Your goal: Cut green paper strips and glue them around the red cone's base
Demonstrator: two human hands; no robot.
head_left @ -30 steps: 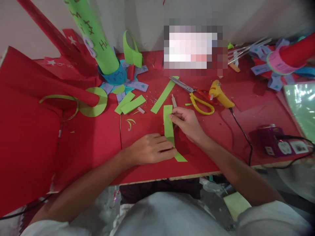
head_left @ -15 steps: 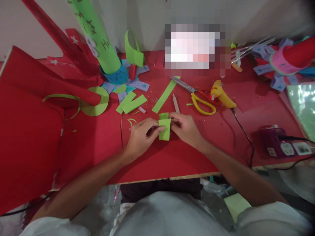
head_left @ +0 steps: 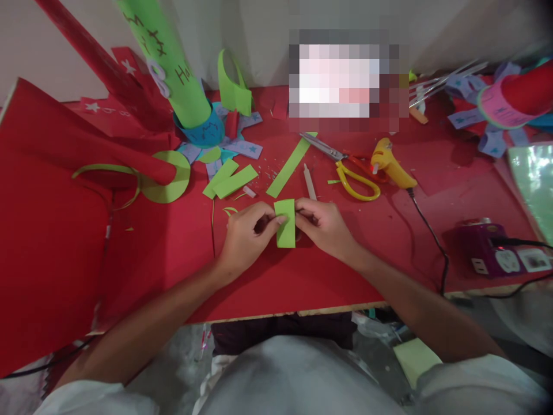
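Observation:
A small lime-green strip, paper or foam sheet, stands upright between my hands over the red table. My left hand pinches its left edge, with the thumb on the near face. On the other side my right hand has its fingers closed at the right edge, partly behind the strip. Beyond them lie a long green strip, a pale stick that looks like a pencil or glue stick, and two shorter green strips.
Yellow-handled scissors and a yellow glue gun with a cord lie right of centre. A purple power adapter sits near the right edge. A green tube in a blue ring stands back left, beside a red board.
The green piece showed two offset layers before; now it appears as one taller face, its layers lined up. Both hands stay nearly in place, still closed on it.

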